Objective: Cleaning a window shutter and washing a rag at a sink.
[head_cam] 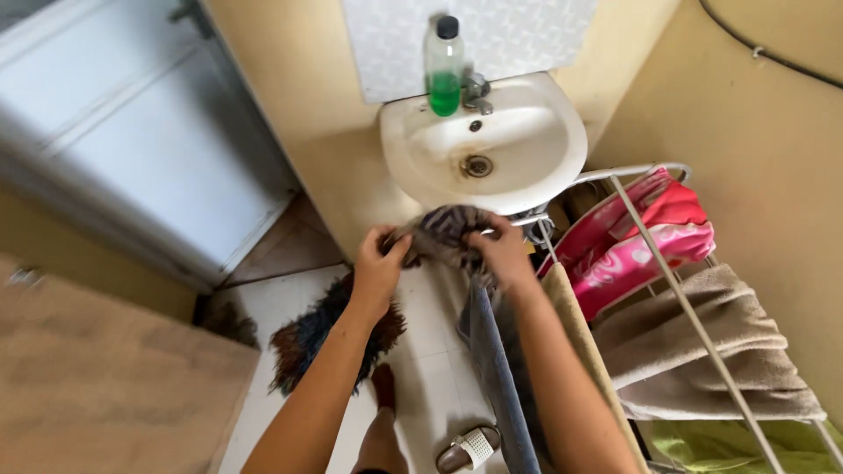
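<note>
Both our forearms reach forward: left hand [379, 260] and right hand [502, 253] each clamp the dark patterned cloth [446, 233] below the washbasin [536, 171] front rim. Soft, light, limp; we judge bunched edges hold best.

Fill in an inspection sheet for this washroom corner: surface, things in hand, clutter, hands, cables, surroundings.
Surface: pale tiled floor, with a shaggy dark mat lying on it.
Things in hand: dark patterned cloth, bunched between both hands below the sink.
Clutter: slipper on the floor; bottle of green liquid on the sink rim.
Hands: left hand and right hand each have fingers closed on the cloth.
Cables: black cable along the right wall.
Surroundings: white wall sink with a stained drain; drying rack carrying pink, tan and brown towels; white door at left.
</note>
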